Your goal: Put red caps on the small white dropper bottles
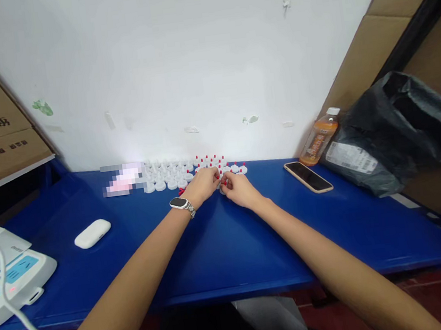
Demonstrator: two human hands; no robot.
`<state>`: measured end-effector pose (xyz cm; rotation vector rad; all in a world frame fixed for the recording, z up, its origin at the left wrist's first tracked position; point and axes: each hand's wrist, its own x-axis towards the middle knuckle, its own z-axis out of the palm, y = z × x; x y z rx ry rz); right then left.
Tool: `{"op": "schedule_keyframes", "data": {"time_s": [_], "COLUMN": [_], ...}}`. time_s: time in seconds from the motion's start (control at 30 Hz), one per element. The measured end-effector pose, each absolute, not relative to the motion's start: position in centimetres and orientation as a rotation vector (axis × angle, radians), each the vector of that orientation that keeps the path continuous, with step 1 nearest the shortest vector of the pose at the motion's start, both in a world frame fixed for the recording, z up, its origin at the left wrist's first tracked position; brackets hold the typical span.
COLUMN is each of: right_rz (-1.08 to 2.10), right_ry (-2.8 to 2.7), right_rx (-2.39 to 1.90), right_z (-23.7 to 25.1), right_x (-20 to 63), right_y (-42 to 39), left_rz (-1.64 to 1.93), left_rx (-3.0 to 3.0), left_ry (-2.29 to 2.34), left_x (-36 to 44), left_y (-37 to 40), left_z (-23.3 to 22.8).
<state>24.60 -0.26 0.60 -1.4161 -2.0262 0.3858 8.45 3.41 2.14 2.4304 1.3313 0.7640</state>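
Observation:
My left hand (pixel 203 184), with a watch band on its wrist, is closed in a pinch at the front of a group of small white caps. A small red tip shows at its fingertips. Close beside it, my right hand (pixel 239 188) pinches a white cap with a red tip (pixel 222 190), partly hidden by the fingers. Behind both hands stand several white caps with red tips (pixel 235 167). To the left are rows of plain white caps (pixel 160 185). Loose red tips (pixel 182 191) lie just left of my left hand.
On the blue table (pixel 231 254) lie a white earphone case (pixel 93 233) and a phone (pixel 308 176). An orange drink bottle (pixel 319 138) and a dark plastic bag (pixel 389 133) stand at right. A power strip (pixel 17 275) with a white cable is at left. Behind rises a white wall (pixel 192 66).

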Motion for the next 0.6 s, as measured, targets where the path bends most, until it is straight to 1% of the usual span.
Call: {"op": "schedule_keyframes", "data": {"time_s": [0.17,0.3,0.47,0.6], "right_rz": [0.261,0.233,0.253,0.254], "right_ry": [-2.056,-2.044,-1.983,-1.902], "right_rx": [-1.453,-1.491,-1.437,-1.459], "right_z": [0.3,0.3,0.4,0.9], "right_x": [25.3,25.9,26.4,25.8], "right_y": [3.1,4.0,1.5,-1.3], "left_rz": [0.773,0.787,0.888,1.016], "left_rx": [2.438,2.444,2.435,2.375], "left_ry": [1.358,1.386,1.359,1.291], "left_x": [9.0,9.1,7.7,4.1], "left_y": [5.5,5.9,3.7,1.0], "left_z": [2.1,2.4,3.7,4.2]}}
